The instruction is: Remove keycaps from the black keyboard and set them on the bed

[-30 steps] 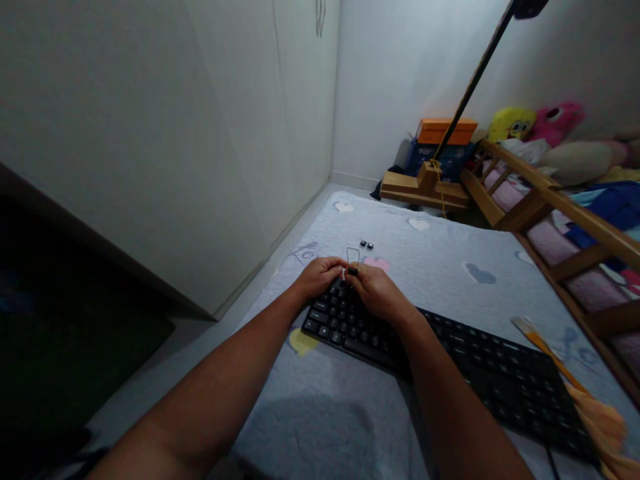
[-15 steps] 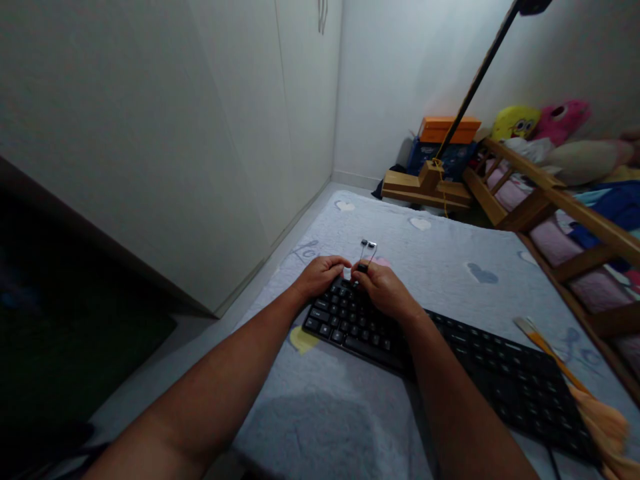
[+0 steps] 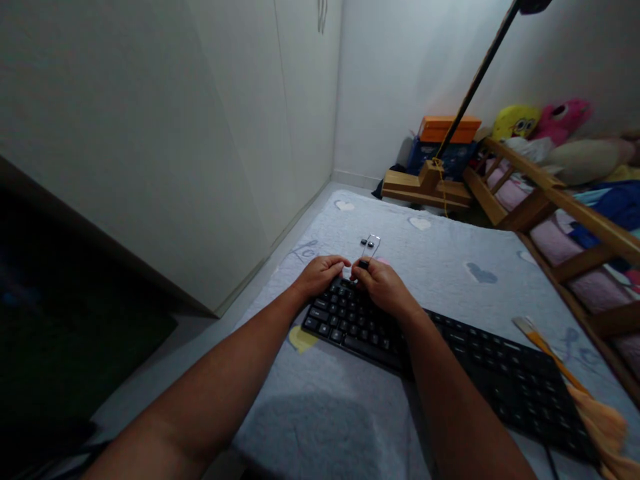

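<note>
A black keyboard point(image 3: 350, 325) lies slantwise across the cloth-covered surface, partly covered by my right forearm. At its far left corner, my left hand point(image 3: 323, 275) is closed, with the fingers bent round the edge and the thumb near the right fingertips. My right hand point(image 3: 384, 285) pinches the black handle of a keycap puller point(image 3: 365, 265) just above the keyboard's far edge. The wire loop of the puller points away from me. Two small black keycaps point(image 3: 371, 245) lie on the cloth beyond it, seen near the loop.
A brush point(image 3: 537, 340) with an orange handle and an orange cloth point(image 3: 603, 420) lie right of the keyboard. A tall white cabinet point(image 3: 240, 133) flanks the left side. Beyond the surface stand a wooden base point(image 3: 425, 187) with a pole and a wooden bed rail point(image 3: 565, 197).
The keycap puller has tipped slightly, its wire loop shifting a little to the right and farther from me. Both hands and the keyboard stay nearly where they were.
</note>
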`<state>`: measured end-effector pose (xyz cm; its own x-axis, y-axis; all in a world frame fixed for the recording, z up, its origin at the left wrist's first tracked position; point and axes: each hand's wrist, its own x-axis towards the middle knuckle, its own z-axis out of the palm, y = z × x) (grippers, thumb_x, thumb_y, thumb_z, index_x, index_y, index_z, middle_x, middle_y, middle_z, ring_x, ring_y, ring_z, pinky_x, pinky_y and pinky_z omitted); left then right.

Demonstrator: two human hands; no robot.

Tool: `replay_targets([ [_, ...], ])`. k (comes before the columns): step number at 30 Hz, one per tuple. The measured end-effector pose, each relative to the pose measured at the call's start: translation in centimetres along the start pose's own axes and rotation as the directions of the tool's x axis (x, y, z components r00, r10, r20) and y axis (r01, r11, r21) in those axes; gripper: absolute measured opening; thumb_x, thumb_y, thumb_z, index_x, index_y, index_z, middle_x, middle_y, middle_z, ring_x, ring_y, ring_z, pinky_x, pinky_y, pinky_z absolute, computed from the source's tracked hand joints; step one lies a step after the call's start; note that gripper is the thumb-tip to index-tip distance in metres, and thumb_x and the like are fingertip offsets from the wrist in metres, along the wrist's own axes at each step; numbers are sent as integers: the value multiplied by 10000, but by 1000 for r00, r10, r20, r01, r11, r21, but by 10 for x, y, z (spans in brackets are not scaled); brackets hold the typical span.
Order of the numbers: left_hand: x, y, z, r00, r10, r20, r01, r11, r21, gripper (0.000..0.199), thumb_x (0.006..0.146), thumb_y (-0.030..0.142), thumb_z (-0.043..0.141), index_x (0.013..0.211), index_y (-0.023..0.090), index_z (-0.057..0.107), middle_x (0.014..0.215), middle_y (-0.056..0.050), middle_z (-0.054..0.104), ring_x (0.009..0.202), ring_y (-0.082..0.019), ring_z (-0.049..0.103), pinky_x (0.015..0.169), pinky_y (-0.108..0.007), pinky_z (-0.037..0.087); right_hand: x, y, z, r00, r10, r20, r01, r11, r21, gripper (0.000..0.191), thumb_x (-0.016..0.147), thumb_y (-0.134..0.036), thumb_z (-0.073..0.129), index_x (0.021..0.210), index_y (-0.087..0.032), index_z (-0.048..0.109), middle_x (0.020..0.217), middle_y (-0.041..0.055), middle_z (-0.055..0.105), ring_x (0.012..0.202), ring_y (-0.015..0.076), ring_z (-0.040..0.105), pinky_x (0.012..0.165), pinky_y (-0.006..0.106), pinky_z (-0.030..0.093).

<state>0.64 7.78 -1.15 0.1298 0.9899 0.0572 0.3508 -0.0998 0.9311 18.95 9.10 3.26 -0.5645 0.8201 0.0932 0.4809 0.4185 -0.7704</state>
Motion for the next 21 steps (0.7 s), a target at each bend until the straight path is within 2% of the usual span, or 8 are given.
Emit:
replay_targets([
  [3,1,-1,0,1000,13,3,-13,1000,15,394,844,402,460,1021,147,702,710,-3,632,643,-134,541,634,-256,426,6,-2,-1,999,29,19,-29,1000,-6,218,910,-244,460,768,-167,606,632,-13,586,585,110,525,587,228,371],
  [9,0,-1,-2,1000,17,-2,-17,1000,-8,454,883,480,392,959,151,696,691,-5,609,627,-125,518,631,-245,415,21,1,-7,977,137,165,-150,986,72,249,920,-284,471,749,-160,603,579,-9,590,517,100,532,511,211,372],
  [15,-2,3,-2,1000,18,-5,-19,999,-38,465,897,485,374,980,149,685,706,-10,609,643,-129,532,638,-253,419,31,10,-13,942,143,302,-243,914,324,216,897,-223,484,713,-152,569,654,12,641,512,89,549,533,216,451],
  [21,-2,3,-1,1000,4,-15,-5,999,-35,475,898,489,368,995,146,682,711,-13,617,647,-131,539,634,-255,424,32,12,-17,925,166,342,-321,822,470,183,867,-208,508,700,-153,560,661,16,655,504,88,546,530,231,472],
])
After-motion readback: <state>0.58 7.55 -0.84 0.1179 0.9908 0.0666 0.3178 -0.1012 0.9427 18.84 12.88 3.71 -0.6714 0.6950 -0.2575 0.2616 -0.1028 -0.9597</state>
